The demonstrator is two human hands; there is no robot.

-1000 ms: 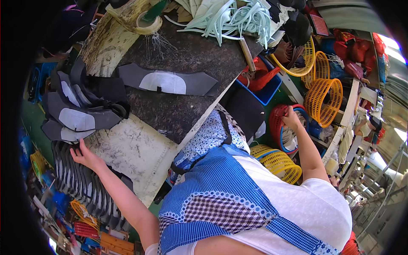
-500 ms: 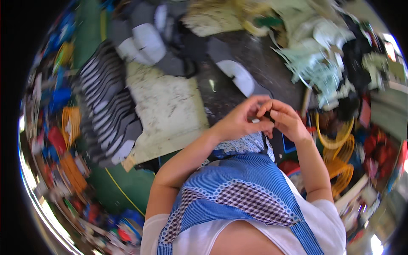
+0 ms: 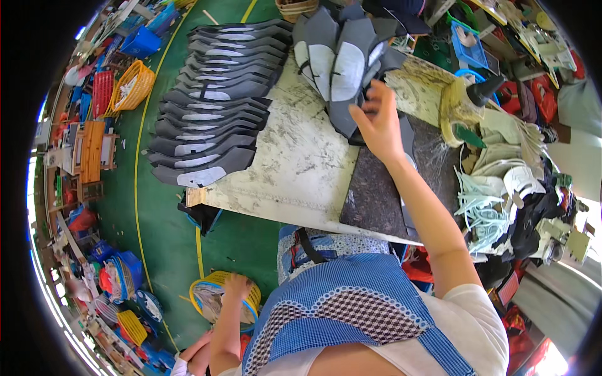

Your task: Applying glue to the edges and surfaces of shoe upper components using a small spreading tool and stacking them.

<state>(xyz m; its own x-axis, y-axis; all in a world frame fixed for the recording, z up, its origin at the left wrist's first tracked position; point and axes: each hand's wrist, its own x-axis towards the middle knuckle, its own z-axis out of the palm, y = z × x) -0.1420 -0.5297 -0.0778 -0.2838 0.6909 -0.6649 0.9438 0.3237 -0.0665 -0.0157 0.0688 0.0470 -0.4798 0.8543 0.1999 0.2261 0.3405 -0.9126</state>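
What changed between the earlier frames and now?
The left hand swung left to the yellow basket; the right hand moved forward to the grey pile. Half a second ago they were together. The view also turned. The row of overlapping grey pieces stayed in place.

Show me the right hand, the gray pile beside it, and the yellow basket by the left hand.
Right hand (image 3: 382,124): head view, middle of the hand.
Gray pile (image 3: 347,69): head view, pale patch on one piece.
Yellow basket (image 3: 213,279): head view, upper rim.

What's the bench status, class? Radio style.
Right hand at grey stack, fingers apart, contact unclear. Left hand at yellow basket. Right forearm hides part of dark board.
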